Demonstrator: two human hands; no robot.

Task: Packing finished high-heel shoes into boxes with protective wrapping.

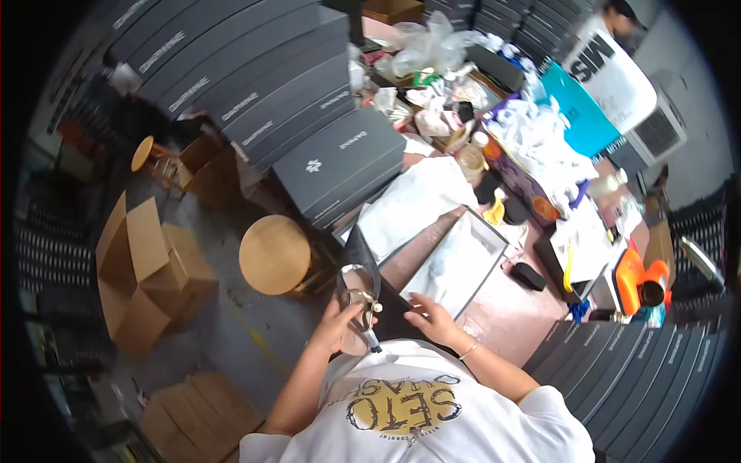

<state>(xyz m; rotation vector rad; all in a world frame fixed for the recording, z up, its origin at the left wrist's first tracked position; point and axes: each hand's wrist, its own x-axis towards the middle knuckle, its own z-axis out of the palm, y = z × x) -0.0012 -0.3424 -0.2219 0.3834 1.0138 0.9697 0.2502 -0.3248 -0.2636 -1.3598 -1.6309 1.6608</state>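
Observation:
My left hand [333, 327] is closed round a strappy sandal [356, 318] with a pinkish insole, held upright near my body at the table's front edge. Pale round beads show on its straps, and a dark pointed part rises above it. Empty, with its fingers apart, my right hand [434, 322] is beside the near end of an open grey shoebox [468, 305]. White tissue paper [451, 261] lines that box. Farther back, another sheet of white paper [421, 197] lies over a second open box part.
Dark grey shoeboxes [340, 164] are stacked at the left, with more [625, 378] at the right. A paper-filled purple box [525, 179], an orange tape dispenser [637, 279] and a black object [527, 276] lie on the table. Left stand a wooden stool [275, 255] and cartons [147, 274].

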